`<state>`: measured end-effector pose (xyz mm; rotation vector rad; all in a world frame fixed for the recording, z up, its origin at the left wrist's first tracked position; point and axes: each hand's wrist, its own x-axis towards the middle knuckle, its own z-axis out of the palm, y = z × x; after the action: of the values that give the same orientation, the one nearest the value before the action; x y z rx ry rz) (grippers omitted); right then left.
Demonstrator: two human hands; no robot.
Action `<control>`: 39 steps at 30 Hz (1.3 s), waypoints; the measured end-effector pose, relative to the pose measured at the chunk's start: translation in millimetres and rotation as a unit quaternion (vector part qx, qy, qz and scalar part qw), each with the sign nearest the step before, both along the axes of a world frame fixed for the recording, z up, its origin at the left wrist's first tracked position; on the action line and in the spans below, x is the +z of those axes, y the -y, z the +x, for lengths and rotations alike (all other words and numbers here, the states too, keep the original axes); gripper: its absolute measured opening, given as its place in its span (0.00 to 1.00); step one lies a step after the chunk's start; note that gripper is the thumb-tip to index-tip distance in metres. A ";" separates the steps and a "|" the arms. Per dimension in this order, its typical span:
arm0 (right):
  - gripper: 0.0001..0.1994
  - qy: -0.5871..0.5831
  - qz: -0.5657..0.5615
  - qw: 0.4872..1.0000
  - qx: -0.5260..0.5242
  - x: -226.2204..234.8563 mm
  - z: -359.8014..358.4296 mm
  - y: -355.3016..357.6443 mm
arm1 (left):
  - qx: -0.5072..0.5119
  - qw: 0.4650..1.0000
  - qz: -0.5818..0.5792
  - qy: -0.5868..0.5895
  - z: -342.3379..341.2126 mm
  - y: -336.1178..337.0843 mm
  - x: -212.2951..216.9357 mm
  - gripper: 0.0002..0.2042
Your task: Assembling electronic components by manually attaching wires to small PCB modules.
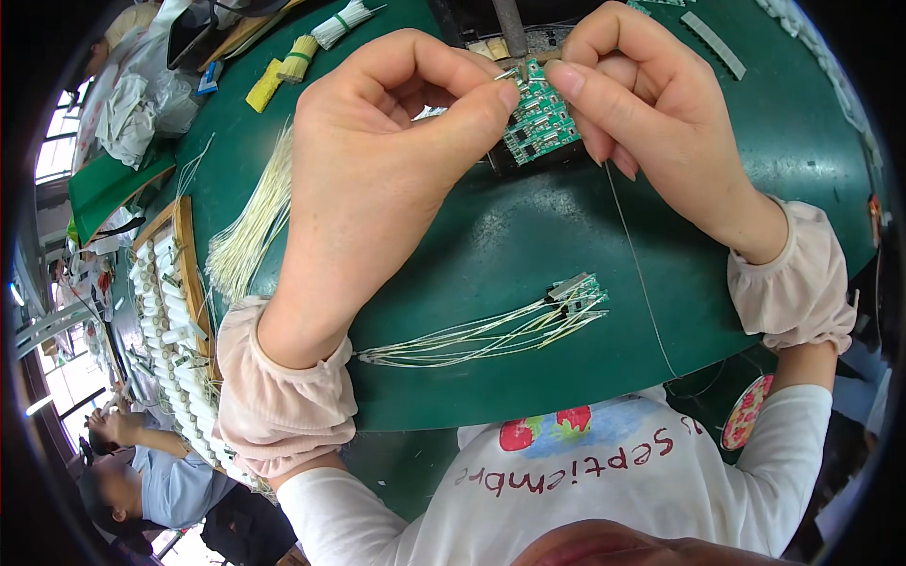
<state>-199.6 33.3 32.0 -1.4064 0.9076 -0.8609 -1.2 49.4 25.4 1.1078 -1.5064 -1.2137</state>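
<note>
Both hands work at the far middle of the table over a green circuit board panel point(545, 121) of several small joined boards. My left hand point(392, 132) is closed in a pinch at the panel's left edge, around a small silvery piece I cannot make out. At the panel's upper right, my right hand point(651, 104) pinches a thin wire point(634, 250), whose length hangs from the fingers to the near table edge. A grey metal rod point(510, 26), like a soldering iron's, comes down just beyond the fingertips. Nearer me lies a bunch of small boards point(578, 294) with pale wires point(462, 340) attached.
A large bundle of pale wires point(253, 226) lies left of my left forearm. Yellow and white wire bundles point(298, 58) sit at the far left. A wooden-edged tray point(193, 274) holds white rolls. One grey strip point(714, 45) rests far right. Another person point(175, 481) sits lower left.
</note>
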 end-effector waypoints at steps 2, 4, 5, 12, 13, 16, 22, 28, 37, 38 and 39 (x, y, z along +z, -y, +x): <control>0.05 0.013 0.019 1.000 0.005 0.0 -2.2 0.5 | 0.005 1.000 0.005 0.014 0.1 -1.4 2.8 0.03; 0.05 0.027 0.037 0.999 0.011 1.4 -2.2 1.5 | 0.010 1.000 0.009 0.028 1.6 -2.1 3.2 0.03; 0.05 0.015 0.060 0.998 0.011 3.3 -0.7 2.5 | 0.009 0.999 0.020 0.030 3.0 -2.0 2.5 0.03; 0.10 -0.048 -0.027 0.998 0.039 -24.6 -5.1 4.8 | 0.000 0.999 0.031 0.028 0.4 -5.4 4.3 0.03; 0.10 -0.049 -0.026 0.998 0.037 -23.9 -5.2 4.8 | -0.001 0.999 0.031 0.027 -0.1 -4.4 3.1 0.03; 0.09 -0.056 -0.011 0.998 0.034 -20.9 -5.7 5.3 | 0.005 0.999 0.036 0.036 -0.4 -2.0 1.0 0.03; 0.08 -0.040 0.060 0.994 0.087 -25.6 -6.6 0.9 | -0.027 0.994 0.077 0.075 1.3 -6.9 3.5 0.03; 0.08 -0.032 0.062 0.992 0.104 -28.2 -9.0 -3.6 | -0.036 0.988 0.038 0.147 -0.3 -10.5 5.4 0.04; 0.07 -0.037 0.076 0.990 0.109 -30.3 -7.0 -3.5 | -0.031 0.954 -0.116 0.276 7.4 -11.8 12.1 0.04; 0.06 -0.044 0.080 0.988 0.124 -31.5 -9.0 -3.7 | -0.010 0.932 -0.159 0.326 12.0 -8.7 17.3 0.04; 0.06 -0.050 0.085 0.985 0.139 -31.9 -10.3 -3.8 | 0.011 0.905 -0.202 0.375 16.6 -5.5 20.8 0.05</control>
<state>-209.9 37.0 0.1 -1.3963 0.8163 -0.4953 15.4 54.9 46.2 1.3623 -2.1807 -0.3986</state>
